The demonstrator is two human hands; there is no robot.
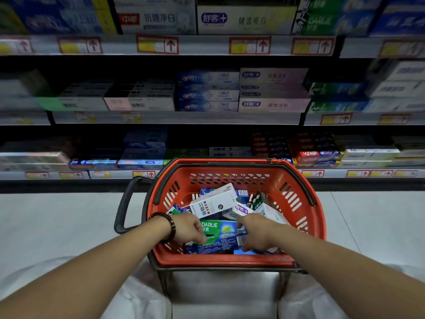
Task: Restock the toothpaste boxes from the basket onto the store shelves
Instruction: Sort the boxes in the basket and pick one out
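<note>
Head view: green-and-blue DARLIE box (222, 236) in red basket (279, 177)

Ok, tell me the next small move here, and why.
Probably lift the Darlie box clear of the basket: the left hand and right hand each hold one end, and matching Darlie stock sits on the top shelf.

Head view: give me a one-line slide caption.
Left hand and right hand grasp a green DARLIE box inside the red basket before stocked shelves.
</note>
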